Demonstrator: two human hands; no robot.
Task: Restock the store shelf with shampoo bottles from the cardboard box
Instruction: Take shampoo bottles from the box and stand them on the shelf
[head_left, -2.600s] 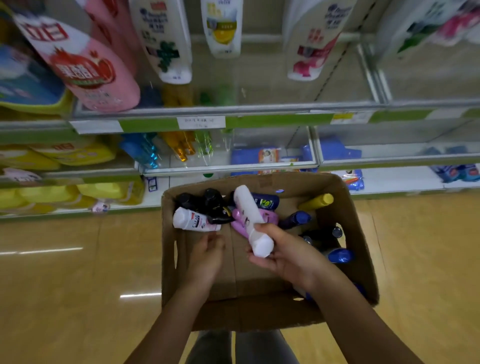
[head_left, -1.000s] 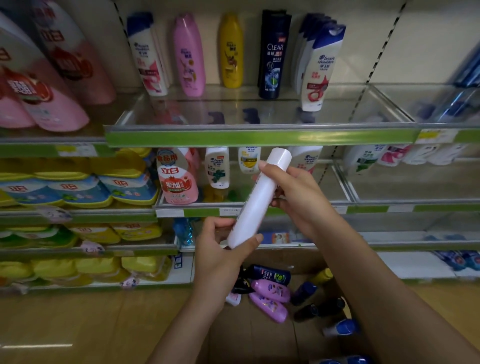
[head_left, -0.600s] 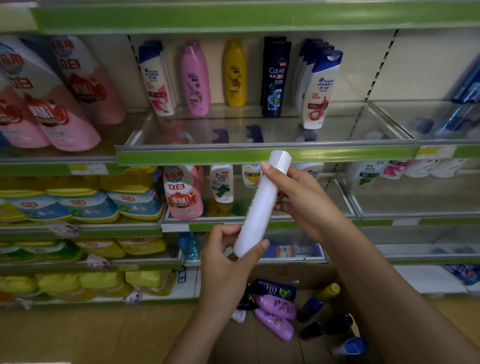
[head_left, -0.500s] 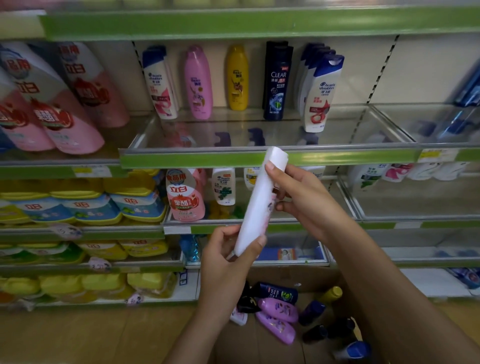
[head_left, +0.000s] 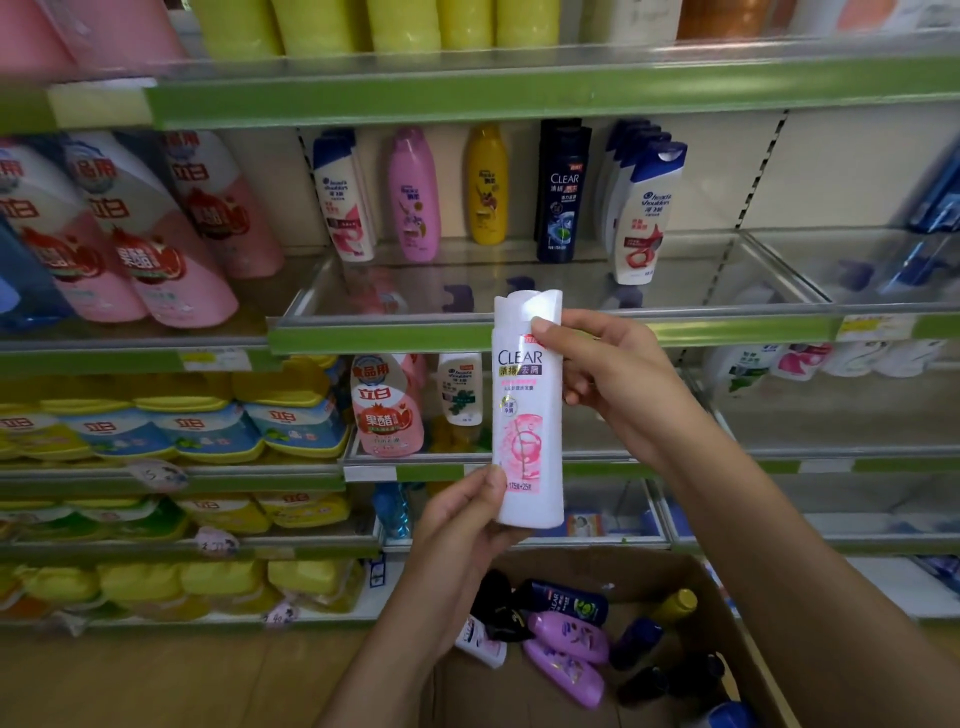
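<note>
We hold the white CLEAR shampoo bottle (head_left: 529, 410) upright between both hands, its pink-printed label facing us. Our left hand (head_left: 462, 530) grips the bottle's lower end, thumb pressed on the front near the base and fingers curled behind it. Our right hand (head_left: 618, 374) pinches the upper part just under the cap, thumb on the front and fingers wrapped round the far side. The bottle stands in front of the green edge of the store shelf (head_left: 675, 332), which runs behind our right hand. Beyond and above our hands, on that shelf, stand a pink bottle (head_left: 415, 195), a yellow bottle (head_left: 487, 184), a dark CLEAR bottle (head_left: 561, 192) and a row of white bottles with blue caps (head_left: 644, 208). Below our hands lies the cardboard box (head_left: 748, 654), open, with purple bottles (head_left: 569, 654) and several dark ones lying loose inside. Left of our left hand, lower shelves carry yellow and blue refill packs (head_left: 208, 431).
</note>
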